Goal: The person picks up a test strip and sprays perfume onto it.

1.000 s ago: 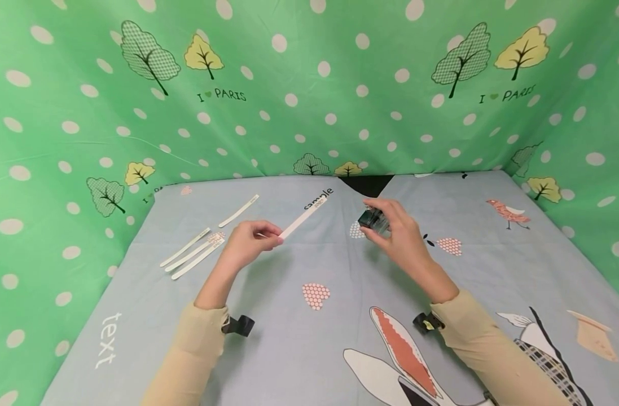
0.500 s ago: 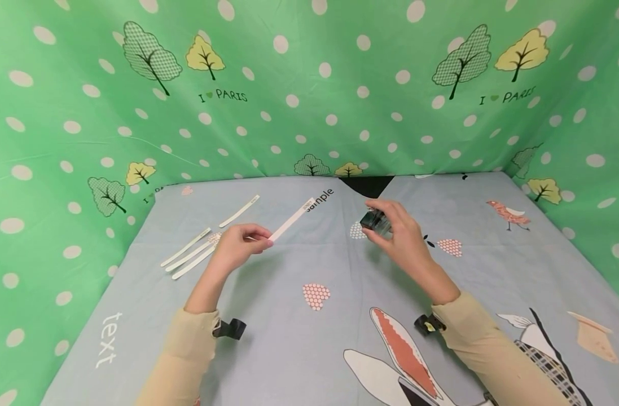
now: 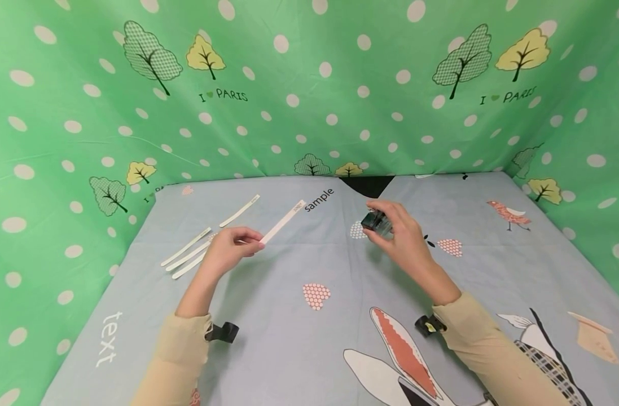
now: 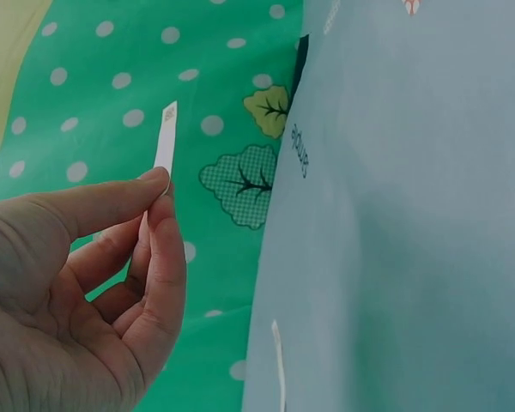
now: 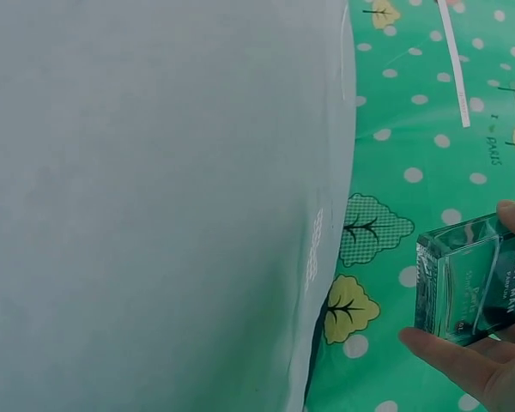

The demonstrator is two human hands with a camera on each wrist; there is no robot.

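Note:
Between thumb and fingertips, my left hand point(image 3: 230, 249) pinches the near end of a white perfume test strip point(image 3: 285, 221). The strip slants up and to the right, and small print marks its far end in the left wrist view. On the right, my right hand point(image 3: 403, 239) grips a dark green glass perfume bottle point(image 3: 374, 222) by its edges, above the cloth. White lettering reading "SEXY MAN" shows on the bottle's glass point(image 5: 463, 283) in the right wrist view. Strip and bottle are apart. Fingers hide part of the bottle.
Left of my left hand, several more test strips point(image 3: 186, 247) lie on the table; one strip point(image 3: 240, 211) lies apart, farther back. A grey-blue printed cloth point(image 3: 289, 349) covers the table. Behind it hangs a green dotted curtain point(image 3: 268, 67).
My left hand has moved left and slightly toward me with the test strip, away from the bottle. My right hand and the bottle have hardly moved.

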